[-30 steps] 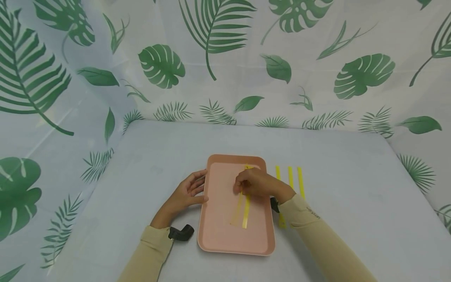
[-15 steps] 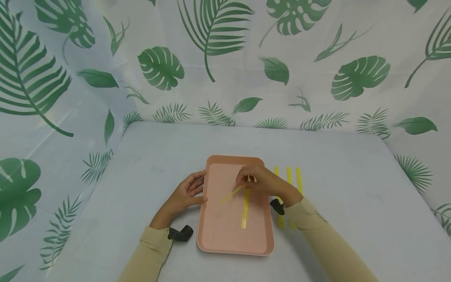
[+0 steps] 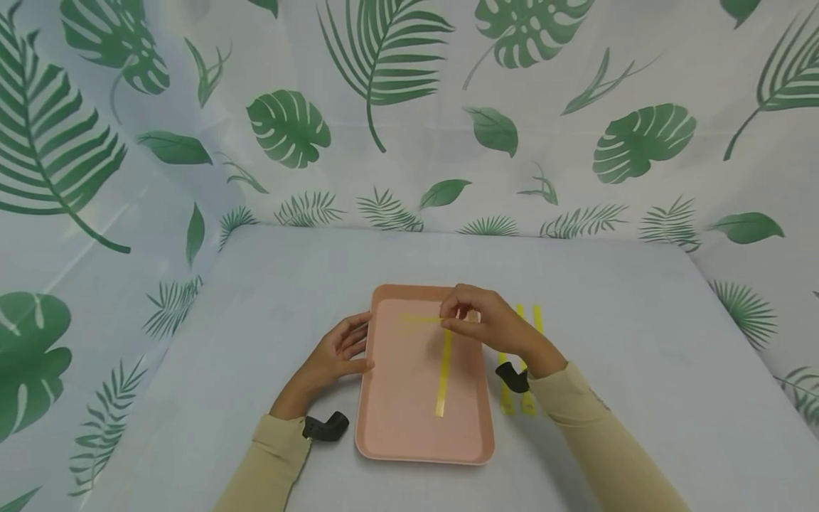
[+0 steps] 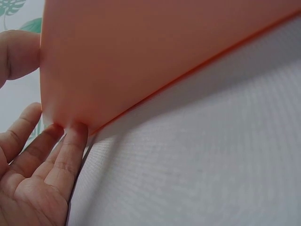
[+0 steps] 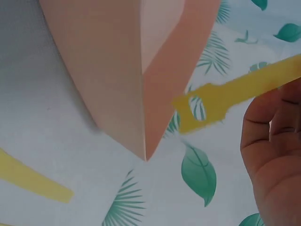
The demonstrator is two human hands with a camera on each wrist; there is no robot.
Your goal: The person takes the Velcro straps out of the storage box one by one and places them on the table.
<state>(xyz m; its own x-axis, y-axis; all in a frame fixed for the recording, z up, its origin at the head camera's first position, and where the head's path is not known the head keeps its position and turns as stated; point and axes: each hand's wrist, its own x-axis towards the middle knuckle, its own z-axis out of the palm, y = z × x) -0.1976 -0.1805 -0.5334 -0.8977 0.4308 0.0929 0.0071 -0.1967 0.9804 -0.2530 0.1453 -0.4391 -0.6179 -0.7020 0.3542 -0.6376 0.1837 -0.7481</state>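
Note:
A pink tray (image 3: 399,427) lies on the table. My left hand (image 3: 335,355) touches its left side with loosely extended fingers; in the left wrist view the fingertips (image 4: 77,129) meet the tray's outer wall. Over the tray's far right part, my right hand (image 3: 483,320) pinches a yellow cable tie (image 3: 419,318), which points left above the tray. Its slotted head (image 5: 200,110) sticks out from the hand in the right wrist view. Inside the tray another yellow cable tie (image 3: 443,384) lies lengthwise, its far end hidden by the right hand.
Right of the tray, more yellow cable ties (image 3: 538,320) lie side by side on the white table (image 3: 627,355), partly covered by the right wrist and its black wrist camera (image 3: 512,377). A leaf-printed curtain (image 3: 409,163) stands behind and at both sides.
My right hand has lifted one cable tie off the tray floor and moved slightly back and right. The tie has swung from lengthwise to crosswise. My left hand stays at the tray's side.

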